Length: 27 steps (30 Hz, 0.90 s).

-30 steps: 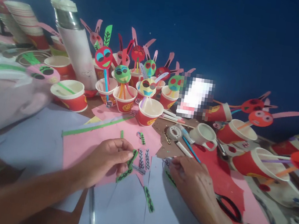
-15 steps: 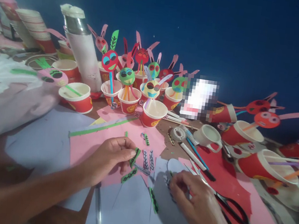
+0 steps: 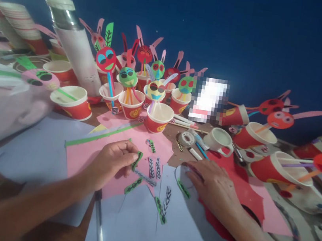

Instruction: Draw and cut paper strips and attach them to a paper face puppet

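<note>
Green strip (image 3: 136,161) pinched in the left hand (image 3: 115,163), well short of the table's (image 3: 179,157) far edge, requires light pressure; what the right hand (image 3: 214,184) holds is indeterminate.

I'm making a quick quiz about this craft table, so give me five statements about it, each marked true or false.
1. The left hand pinches a small green strip. True.
2. The white mug is left of the tape roll. False: the mug is to the right of it.
3. The stack of cups is left of the tall flask. True.
4. The pen lies inside the mug. False: it lies over the pale paper near the front.
5. In this view, the right hand covers part of the red paper. True.
</note>
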Each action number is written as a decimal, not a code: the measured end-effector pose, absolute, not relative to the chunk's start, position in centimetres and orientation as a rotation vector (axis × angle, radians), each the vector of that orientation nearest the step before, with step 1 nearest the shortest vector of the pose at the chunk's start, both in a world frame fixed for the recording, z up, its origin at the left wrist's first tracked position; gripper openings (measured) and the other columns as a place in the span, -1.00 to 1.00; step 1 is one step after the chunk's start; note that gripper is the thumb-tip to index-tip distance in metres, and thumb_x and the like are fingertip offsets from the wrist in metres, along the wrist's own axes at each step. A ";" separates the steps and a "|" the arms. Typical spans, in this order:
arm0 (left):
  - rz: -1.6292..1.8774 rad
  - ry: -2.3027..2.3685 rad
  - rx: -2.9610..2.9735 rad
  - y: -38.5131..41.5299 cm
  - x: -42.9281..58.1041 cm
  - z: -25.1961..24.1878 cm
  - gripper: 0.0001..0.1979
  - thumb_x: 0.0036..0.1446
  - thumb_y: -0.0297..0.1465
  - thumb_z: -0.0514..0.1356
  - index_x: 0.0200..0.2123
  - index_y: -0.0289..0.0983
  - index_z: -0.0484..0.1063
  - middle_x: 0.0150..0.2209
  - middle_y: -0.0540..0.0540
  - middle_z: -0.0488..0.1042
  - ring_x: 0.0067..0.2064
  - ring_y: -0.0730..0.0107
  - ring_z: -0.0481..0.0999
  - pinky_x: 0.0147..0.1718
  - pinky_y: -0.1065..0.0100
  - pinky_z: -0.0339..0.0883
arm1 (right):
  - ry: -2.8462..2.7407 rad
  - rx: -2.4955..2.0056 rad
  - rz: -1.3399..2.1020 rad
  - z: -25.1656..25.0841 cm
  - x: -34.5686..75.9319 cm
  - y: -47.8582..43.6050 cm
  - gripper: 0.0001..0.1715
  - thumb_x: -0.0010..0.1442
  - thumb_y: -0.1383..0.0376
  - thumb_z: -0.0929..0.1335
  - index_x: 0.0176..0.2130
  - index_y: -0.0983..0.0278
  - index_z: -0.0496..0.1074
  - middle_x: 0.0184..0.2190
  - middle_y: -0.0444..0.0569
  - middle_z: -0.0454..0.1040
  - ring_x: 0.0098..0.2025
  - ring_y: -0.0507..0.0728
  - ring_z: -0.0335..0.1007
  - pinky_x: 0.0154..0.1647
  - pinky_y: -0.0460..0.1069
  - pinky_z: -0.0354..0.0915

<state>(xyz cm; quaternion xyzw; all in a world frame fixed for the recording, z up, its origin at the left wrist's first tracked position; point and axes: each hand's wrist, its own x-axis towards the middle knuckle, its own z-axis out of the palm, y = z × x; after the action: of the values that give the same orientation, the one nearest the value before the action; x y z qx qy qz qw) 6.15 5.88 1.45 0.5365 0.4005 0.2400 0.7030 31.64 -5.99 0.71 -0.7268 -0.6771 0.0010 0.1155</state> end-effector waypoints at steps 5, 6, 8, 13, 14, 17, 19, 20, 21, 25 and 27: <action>0.519 0.880 1.228 5.4 6.4 1.6 -0.87 0.05 -0.34 0.19 -0.40 -0.27 0.30 -0.63 0.12 0.30 -0.64 0.57 0.32 -0.69 0.54 0.09 | -1.997 -2.118 -0.004 0.5 31.0 -5.6 -0.90 0.17 0.31 0.30 -0.33 0.22 0.43 -0.31 -0.05 0.50 -0.24 0.18 0.38 -0.29 0.03 0.18; 0.519 0.879 1.226 5.4 6.4 1.6 -0.87 0.05 -0.34 0.19 -0.40 -0.27 0.30 -0.63 0.11 0.30 -0.64 0.57 0.32 -0.69 0.54 0.10 | -1.974 -2.123 0.017 0.6 30.9 -5.6 -0.90 0.17 0.32 0.30 -0.37 0.22 0.42 -0.33 -0.06 0.49 -0.26 0.17 0.39 -0.31 0.02 0.18; 0.525 0.882 1.225 5.4 6.4 1.6 -0.87 0.05 -0.34 0.19 -0.40 -0.27 0.30 -0.64 0.11 0.31 -0.64 0.56 0.32 -0.69 0.54 0.10 | -1.931 -2.126 0.048 0.6 30.8 -5.4 -0.89 0.16 0.33 0.29 -0.41 0.22 0.39 -0.37 -0.08 0.49 -0.30 0.14 0.39 -0.33 0.00 0.17; 0.539 0.891 1.214 5.8 6.1 1.5 -0.85 0.05 -0.33 0.20 -0.40 -0.27 0.30 -0.63 0.10 0.31 -0.64 0.56 0.33 -0.69 0.54 0.11 | -1.941 -2.100 0.027 0.2 30.9 -5.0 -0.88 0.14 0.38 0.27 -0.42 0.22 0.36 -0.41 -0.11 0.50 -0.35 0.13 0.40 -0.32 0.01 0.15; 0.531 0.890 1.211 5.9 6.0 1.5 -0.85 0.05 -0.33 0.20 -0.41 -0.27 0.30 -0.64 0.10 0.30 -0.65 0.56 0.33 -0.69 0.54 0.11 | -1.953 -2.092 0.027 0.1 30.9 -4.9 -0.88 0.14 0.39 0.27 -0.41 0.22 0.37 -0.42 -0.11 0.50 -0.35 0.13 0.40 -0.30 0.01 0.15; 0.511 0.885 1.200 6.0 5.9 1.3 -0.86 0.08 -0.33 0.18 -0.40 -0.27 0.30 -0.62 0.11 0.28 -0.64 0.57 0.33 -0.68 0.54 0.10 | -1.946 -2.050 0.024 0.4 31.0 -4.9 -0.88 0.17 0.38 0.26 -0.36 0.22 0.38 -0.43 -0.12 0.50 -0.38 0.12 0.40 -0.30 0.02 0.16; 0.507 0.878 1.190 6.1 5.8 1.2 -0.87 0.08 -0.33 0.18 -0.39 -0.26 0.30 -0.58 0.11 0.29 -0.62 0.58 0.33 -0.67 0.54 0.10 | -1.888 -1.971 -0.068 1.1 31.2 -5.1 -0.88 0.20 0.35 0.25 -0.28 0.22 0.37 -0.41 -0.09 0.50 -0.38 0.12 0.39 -0.29 0.02 0.18; 0.510 0.878 1.185 6.1 5.8 1.1 -0.87 0.08 -0.33 0.18 -0.40 -0.26 0.30 -0.58 0.11 0.29 -0.62 0.58 0.33 -0.67 0.54 0.09 | -1.854 -1.919 -0.150 1.6 31.2 -5.3 -0.88 0.21 0.35 0.25 -0.24 0.23 0.36 -0.40 -0.07 0.50 -0.37 0.12 0.39 -0.27 0.02 0.19; 0.513 0.879 1.180 6.1 5.7 1.1 -0.87 0.07 -0.33 0.18 -0.40 -0.26 0.30 -0.59 0.11 0.29 -0.63 0.58 0.32 -0.68 0.54 0.08 | -1.831 -1.860 -0.247 2.0 31.3 -5.5 -0.87 0.21 0.35 0.25 -0.20 0.23 0.34 -0.38 -0.04 0.51 -0.34 0.13 0.40 -0.23 0.04 0.19; 0.539 0.907 1.162 6.2 5.5 1.2 -0.85 0.05 -0.32 0.19 -0.40 -0.27 0.30 -0.66 0.11 0.28 -0.67 0.57 0.26 -0.70 0.53 0.02 | -1.968 -1.650 -0.472 2.2 31.2 -6.0 -0.74 0.15 0.44 0.30 -0.14 0.19 0.30 -0.34 -0.06 0.54 -0.30 0.13 0.43 -0.12 0.10 0.13; 0.521 0.914 1.176 6.2 5.5 1.3 -0.86 0.07 -0.31 0.17 -0.40 -0.27 0.31 -0.72 0.13 0.25 -0.69 0.58 0.20 -0.69 0.51 0.01 | -2.177 -1.503 -0.372 1.5 31.1 -6.0 -0.64 0.13 0.50 0.29 -0.09 0.19 0.29 -0.32 -0.09 0.55 -0.30 0.10 0.43 -0.14 0.08 0.14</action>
<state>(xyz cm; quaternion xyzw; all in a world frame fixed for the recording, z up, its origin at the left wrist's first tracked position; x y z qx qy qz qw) 5.47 6.22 1.35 0.5287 0.4109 0.2343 0.7048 31.15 -6.05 1.48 -0.5472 -0.7925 -0.1353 0.2327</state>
